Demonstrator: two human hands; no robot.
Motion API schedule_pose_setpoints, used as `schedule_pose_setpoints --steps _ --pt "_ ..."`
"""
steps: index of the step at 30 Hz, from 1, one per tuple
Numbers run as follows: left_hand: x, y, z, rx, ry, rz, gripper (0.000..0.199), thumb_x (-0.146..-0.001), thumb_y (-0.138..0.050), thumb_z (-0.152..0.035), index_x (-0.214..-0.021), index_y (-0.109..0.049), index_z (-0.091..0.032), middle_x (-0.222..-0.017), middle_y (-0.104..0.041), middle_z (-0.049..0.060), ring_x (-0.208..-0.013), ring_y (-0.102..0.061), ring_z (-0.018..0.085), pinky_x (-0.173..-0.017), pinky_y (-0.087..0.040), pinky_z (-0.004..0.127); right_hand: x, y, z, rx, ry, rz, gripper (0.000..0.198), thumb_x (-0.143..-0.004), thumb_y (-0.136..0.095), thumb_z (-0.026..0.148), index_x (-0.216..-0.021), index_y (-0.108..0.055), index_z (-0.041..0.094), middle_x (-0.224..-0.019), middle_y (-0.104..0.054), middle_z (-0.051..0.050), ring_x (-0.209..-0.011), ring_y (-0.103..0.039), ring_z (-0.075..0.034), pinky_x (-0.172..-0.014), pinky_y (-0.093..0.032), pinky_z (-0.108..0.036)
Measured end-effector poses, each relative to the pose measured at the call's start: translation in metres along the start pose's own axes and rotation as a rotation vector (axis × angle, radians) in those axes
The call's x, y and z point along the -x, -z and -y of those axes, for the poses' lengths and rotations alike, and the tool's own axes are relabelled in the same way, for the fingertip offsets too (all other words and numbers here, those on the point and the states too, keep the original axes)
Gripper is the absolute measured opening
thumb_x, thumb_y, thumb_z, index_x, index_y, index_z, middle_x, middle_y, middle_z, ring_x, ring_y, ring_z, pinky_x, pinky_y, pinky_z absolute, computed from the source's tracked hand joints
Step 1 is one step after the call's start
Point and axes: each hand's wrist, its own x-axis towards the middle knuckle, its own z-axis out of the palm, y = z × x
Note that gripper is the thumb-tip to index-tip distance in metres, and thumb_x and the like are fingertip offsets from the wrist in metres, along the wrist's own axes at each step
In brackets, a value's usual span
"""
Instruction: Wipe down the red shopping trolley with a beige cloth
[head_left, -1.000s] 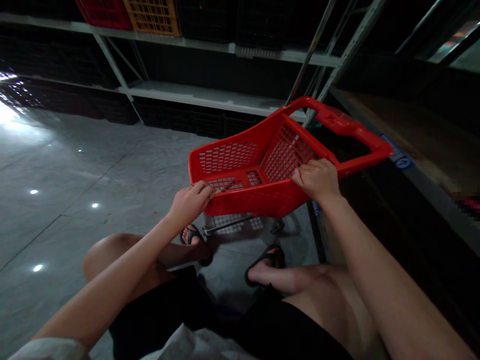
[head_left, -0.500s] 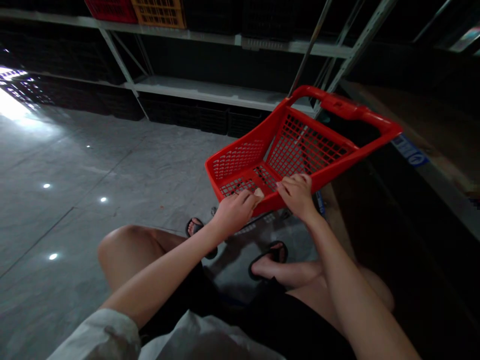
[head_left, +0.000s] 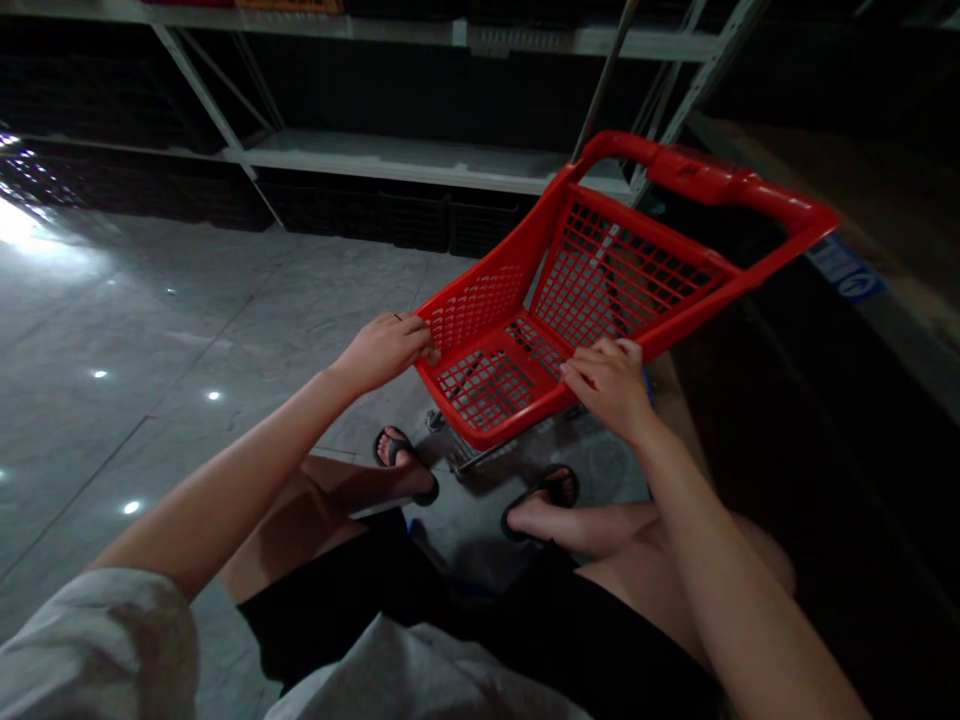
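Note:
A red plastic shopping cart (head_left: 517,385) with a lattice basket stands in front of me, its raised handle at the far right. My right hand (head_left: 607,385) is closed over the near side rim, fingers curled toward the basket. At the left corner of the rim rests my left hand (head_left: 390,348), its fingers bent over the edge. Those fingers largely cover a small pale piece, cloth-like, whose kind I cannot make out. The basket's floor grid shows nothing lying on it.
Behind the cart runs a metal shelf rack (head_left: 405,160) with dark crates (head_left: 416,220) underneath. A long pole (head_left: 604,85) leans there. To the right is a dark ledge bearing a blue label (head_left: 847,270). My sandalled feet (head_left: 551,490) are near the cart's wheels on the grey floor (head_left: 187,350).
My left hand has slid left along the rim from the near edge to the left corner. My right hand stays on the rim. The view has tilted slightly downward.

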Motion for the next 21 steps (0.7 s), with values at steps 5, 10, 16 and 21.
schedule_pose_setpoints --steps 5,10,16,21 --pt "0.008 0.019 -0.050 0.194 -0.119 0.190 0.030 -0.097 -0.046 -0.012 -0.115 -0.068 -0.022 -0.114 -0.072 0.006 -0.103 -0.069 0.020 -0.095 -0.053 0.032 -0.023 0.024 0.021 0.162 -0.041 0.250 0.049 -0.104 -0.037 0.034 -0.090 -0.081 0.018 -0.097 -0.080 -0.011 -0.094 -0.064 -0.023 -0.083 -0.036 -0.037" --pt "-0.014 0.042 -0.032 0.361 -0.182 0.493 0.031 -0.096 -0.048 -0.010 -0.111 -0.071 -0.024 -0.117 -0.075 0.000 -0.105 -0.070 0.013 -0.091 -0.050 0.022 -0.058 0.030 0.021 0.093 -0.048 0.654 0.047 -0.101 -0.040 0.047 -0.110 -0.081 0.024 -0.107 -0.081 -0.010 -0.093 -0.072 -0.026 -0.073 -0.043 -0.033" --pt "-0.061 0.025 -0.012 -0.089 -0.137 0.710 0.025 -0.095 -0.054 -0.015 -0.094 -0.079 -0.020 -0.106 -0.078 0.008 -0.094 -0.071 0.021 -0.078 -0.049 0.027 -0.063 0.024 0.019 -0.029 0.044 0.750 0.045 -0.100 -0.042 0.049 -0.101 -0.081 0.026 -0.102 -0.081 -0.008 -0.091 -0.074 -0.026 -0.075 -0.047 -0.034" --pt "-0.084 -0.013 -0.024 -0.248 -0.003 0.923 0.021 -0.092 -0.062 -0.022 -0.097 -0.082 -0.018 -0.104 -0.079 0.014 -0.093 -0.071 0.026 -0.082 -0.050 0.033 -0.054 0.036 0.010 -0.348 0.351 0.719 0.024 -0.094 -0.060 0.047 -0.101 -0.081 0.036 -0.103 -0.081 0.003 -0.094 -0.073 -0.020 -0.078 -0.045 -0.029"
